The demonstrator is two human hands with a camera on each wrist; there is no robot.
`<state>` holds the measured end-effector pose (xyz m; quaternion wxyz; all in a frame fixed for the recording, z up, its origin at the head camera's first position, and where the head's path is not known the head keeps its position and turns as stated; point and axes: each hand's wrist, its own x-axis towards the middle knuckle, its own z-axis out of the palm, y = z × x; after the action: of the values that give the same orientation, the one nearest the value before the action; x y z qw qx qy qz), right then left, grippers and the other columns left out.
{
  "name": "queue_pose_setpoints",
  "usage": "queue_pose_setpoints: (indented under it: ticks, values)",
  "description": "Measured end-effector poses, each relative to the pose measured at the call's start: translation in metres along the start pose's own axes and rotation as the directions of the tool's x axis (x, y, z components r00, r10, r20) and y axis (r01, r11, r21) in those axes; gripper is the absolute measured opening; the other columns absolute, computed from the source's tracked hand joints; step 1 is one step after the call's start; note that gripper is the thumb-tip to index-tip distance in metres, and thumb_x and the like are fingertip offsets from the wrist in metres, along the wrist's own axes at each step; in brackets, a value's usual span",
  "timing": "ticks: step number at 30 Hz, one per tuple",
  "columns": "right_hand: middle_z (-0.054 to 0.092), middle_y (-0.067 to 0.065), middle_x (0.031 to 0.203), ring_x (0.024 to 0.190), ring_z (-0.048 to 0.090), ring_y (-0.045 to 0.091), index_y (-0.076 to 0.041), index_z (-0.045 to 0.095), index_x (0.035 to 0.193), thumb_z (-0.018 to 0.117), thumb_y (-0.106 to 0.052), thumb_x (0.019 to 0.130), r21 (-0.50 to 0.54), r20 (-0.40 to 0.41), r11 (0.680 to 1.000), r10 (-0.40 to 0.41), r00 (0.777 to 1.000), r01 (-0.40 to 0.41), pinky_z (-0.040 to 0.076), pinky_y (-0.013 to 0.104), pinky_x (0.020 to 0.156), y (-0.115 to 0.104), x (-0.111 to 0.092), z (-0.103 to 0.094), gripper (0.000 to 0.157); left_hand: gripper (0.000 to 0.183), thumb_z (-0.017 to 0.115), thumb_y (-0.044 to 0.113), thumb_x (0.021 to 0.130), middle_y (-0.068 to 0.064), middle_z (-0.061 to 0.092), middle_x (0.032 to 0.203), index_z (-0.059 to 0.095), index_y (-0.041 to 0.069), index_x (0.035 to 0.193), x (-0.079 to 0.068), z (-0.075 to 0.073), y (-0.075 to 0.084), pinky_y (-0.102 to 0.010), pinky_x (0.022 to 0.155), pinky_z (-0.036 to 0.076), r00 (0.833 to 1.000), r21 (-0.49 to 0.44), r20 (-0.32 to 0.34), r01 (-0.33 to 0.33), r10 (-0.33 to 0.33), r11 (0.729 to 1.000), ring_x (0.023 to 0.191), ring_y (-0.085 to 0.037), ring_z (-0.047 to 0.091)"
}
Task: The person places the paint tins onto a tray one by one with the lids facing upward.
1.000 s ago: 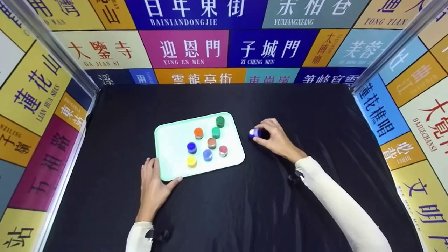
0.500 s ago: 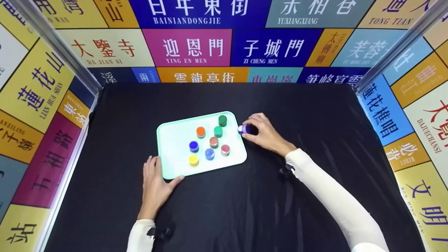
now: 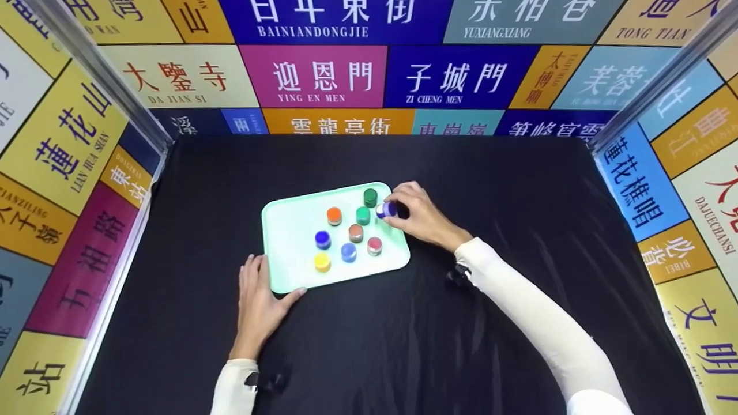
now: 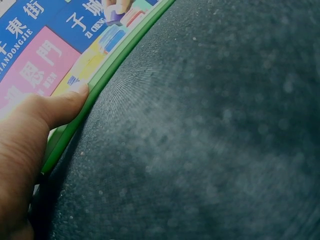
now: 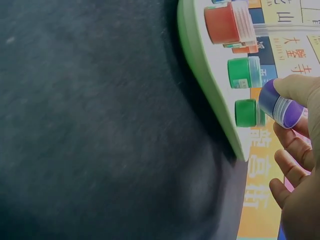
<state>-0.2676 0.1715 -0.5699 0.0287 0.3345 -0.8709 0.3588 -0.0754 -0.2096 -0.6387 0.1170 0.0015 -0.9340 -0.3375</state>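
In the head view my right hand (image 3: pixel 420 210) pinches a small purple paint jar (image 3: pixel 387 210) between thumb and fingers. The jar is tilted over the right side of the pale green tray (image 3: pixel 288 230), close beside the two green jars (image 3: pixel 362 215). The right wrist view shows the purple jar (image 5: pixel 270 97) under the thumb, with the lower fingers spread loosely. My left hand (image 3: pixel 257 302) rests at the tray's near left corner, fingers straight along its left side. Its thumb (image 4: pixel 72 102) lies on the green rim in the left wrist view.
Several more jars stand on the tray: orange (image 3: pixel 334 216), brown (image 3: pixel 355 233), dark blue (image 3: pixel 322 240), light blue (image 3: pixel 349 252), yellow (image 3: pixel 322 262) and pink (image 3: pixel 374 246). Black cloth (image 3: pixel 490 167) covers the table. Colourful panels (image 3: pixel 323 75) wall the back and sides.
My right hand has carried the purple jar leftward from the cloth beside the tray to over its right side. The left hand stays at the corner; the head view has shifted slightly.
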Motion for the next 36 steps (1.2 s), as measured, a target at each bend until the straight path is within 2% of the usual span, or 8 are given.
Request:
queue_pose_setpoints:
  ticks: [5,15,23,30,36]
  values:
    - [0.072,0.012,0.122,0.128,0.053,0.033,-0.003,0.078,0.122,0.089,-0.020,0.094,0.022,-0.010,0.999,-0.024,1.000,0.025,0.044,0.050,0.116,-0.006,0.009,0.008,0.034,0.114,0.095,0.049,0.084,-0.032,0.041,0.164,0.039,-0.010,0.164,0.000,0.001,-0.001,-0.060,0.138,0.009,1.000,-0.001,-0.004,-0.008,0.008,1.000,0.163,-0.050,0.023]
    - [0.074,0.013,0.123,0.129,0.054,0.033,-0.002,0.079,0.123,0.088,-0.021,0.094,0.042,0.032,0.997,-0.068,0.997,0.067,0.042,0.049,0.117,-0.029,0.029,0.034,0.037,0.114,0.094,0.049,0.085,-0.030,0.041,0.165,0.038,-0.008,0.165,-0.002,0.001,-0.002,-0.058,0.138,0.008,1.000,0.003,0.014,0.004,-0.004,1.000,0.164,-0.048,0.023]
    - [0.072,0.009,0.124,0.131,0.053,0.030,-0.006,0.078,0.125,0.086,-0.024,0.095,0.045,0.070,0.995,-0.088,0.994,0.085,0.044,0.045,0.117,-0.044,0.044,0.054,0.036,0.114,0.094,0.050,0.085,-0.031,0.040,0.165,0.037,-0.009,0.165,-0.001,0.000,-0.001,-0.056,0.139,0.006,0.999,0.007,0.031,0.029,-0.029,1.000,0.165,-0.047,0.022]
    - [0.072,0.009,0.121,0.130,0.053,0.030,-0.007,0.078,0.126,0.086,-0.025,0.097,0.054,0.081,0.989,-0.141,0.987,0.137,0.043,0.048,0.116,-0.056,0.060,0.070,0.035,0.114,0.094,0.050,0.085,-0.031,0.039,0.166,0.037,-0.010,0.165,0.000,0.000,-0.002,-0.058,0.139,0.006,1.000,0.007,0.022,0.021,-0.021,1.000,0.165,-0.047,0.021]
    - [0.071,0.007,0.124,0.133,0.051,0.028,-0.008,0.077,0.129,0.084,-0.028,0.099,0.045,0.134,0.993,-0.113,0.985,0.108,0.042,0.046,0.118,-0.063,0.071,0.082,0.037,0.114,0.093,0.051,0.086,-0.031,0.040,0.166,0.038,-0.010,0.165,0.001,0.001,0.000,-0.058,0.139,0.007,1.000,0.015,0.022,0.015,-0.016,1.000,0.164,-0.048,0.022]
